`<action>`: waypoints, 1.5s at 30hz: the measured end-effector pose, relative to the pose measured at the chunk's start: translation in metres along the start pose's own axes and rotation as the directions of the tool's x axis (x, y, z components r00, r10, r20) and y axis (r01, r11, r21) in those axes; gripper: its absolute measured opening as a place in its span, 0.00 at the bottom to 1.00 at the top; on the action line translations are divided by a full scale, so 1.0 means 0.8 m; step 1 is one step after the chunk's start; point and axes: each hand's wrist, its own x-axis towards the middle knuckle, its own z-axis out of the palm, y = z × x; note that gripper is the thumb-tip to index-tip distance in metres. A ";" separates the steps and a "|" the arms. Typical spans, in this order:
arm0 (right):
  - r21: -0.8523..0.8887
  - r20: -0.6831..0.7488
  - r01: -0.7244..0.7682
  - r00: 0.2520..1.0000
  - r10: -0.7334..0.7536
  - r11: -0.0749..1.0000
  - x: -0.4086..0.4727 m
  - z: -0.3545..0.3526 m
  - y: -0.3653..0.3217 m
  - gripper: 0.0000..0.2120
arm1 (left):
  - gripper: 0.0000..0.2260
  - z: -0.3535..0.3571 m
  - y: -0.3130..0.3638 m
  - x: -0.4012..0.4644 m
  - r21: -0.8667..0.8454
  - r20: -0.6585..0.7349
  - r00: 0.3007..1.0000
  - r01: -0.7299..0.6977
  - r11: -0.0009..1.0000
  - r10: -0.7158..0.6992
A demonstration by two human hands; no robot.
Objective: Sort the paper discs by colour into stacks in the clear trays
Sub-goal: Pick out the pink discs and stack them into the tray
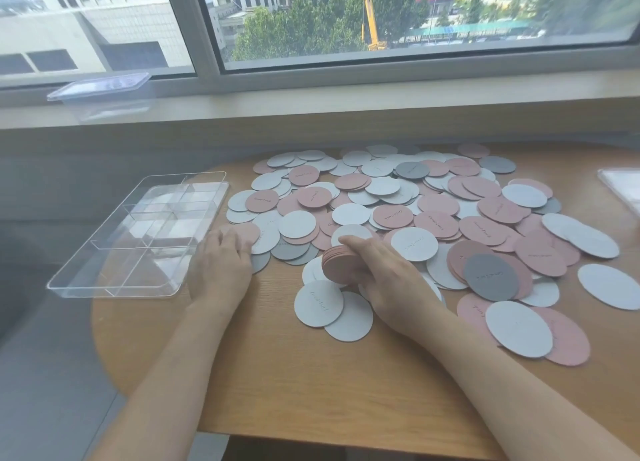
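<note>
Pink disc stack point(341, 265) gripped in your curled right hand point(391, 280); left hand point(221, 266) flat, fingers straight, touching a pink disc point(246, 232) near the clear tray point(138, 235).

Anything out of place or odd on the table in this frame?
Nothing damaged. The paper discs lie in an unsorted heap, as expected. The divided clear tray overhangs the table's left edge. The right hand grips a pink stack.
</note>
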 end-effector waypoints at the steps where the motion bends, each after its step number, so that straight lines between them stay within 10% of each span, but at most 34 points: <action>1: 0.001 0.003 -0.001 1.000 0.001 1.000 0.000 0.000 0.000 0.25 | 0.17 0.000 0.000 0.001 -0.010 -0.014 1.000 -0.002 1.000 0.002; 18: 0.024 0.011 -0.014 1.000 0.014 1.000 -0.001 -0.003 -0.001 0.24 | 0.17 -0.005 -0.005 0.005 -0.312 -0.079 0.991 0.080 0.947 -0.109; 28: 0.046 0.007 -0.002 1.000 0.002 0.999 -0.002 -0.004 -0.001 0.25 | 0.12 -0.037 0.026 -0.022 -0.670 -0.392 0.919 -0.251 0.699 -0.045; 35: 0.071 0.018 -0.005 1.000 0.004 0.997 0.000 -0.005 0.001 0.28 | 0.13 -0.035 0.076 -0.053 -0.871 -0.086 0.982 -0.156 0.465 0.169; 45: 0.140 0.010 0.021 1.000 -0.022 0.990 0.001 -0.005 -0.001 0.22 | 0.15 -0.014 0.095 -0.074 -0.944 0.071 0.872 -0.098 0.316 0.484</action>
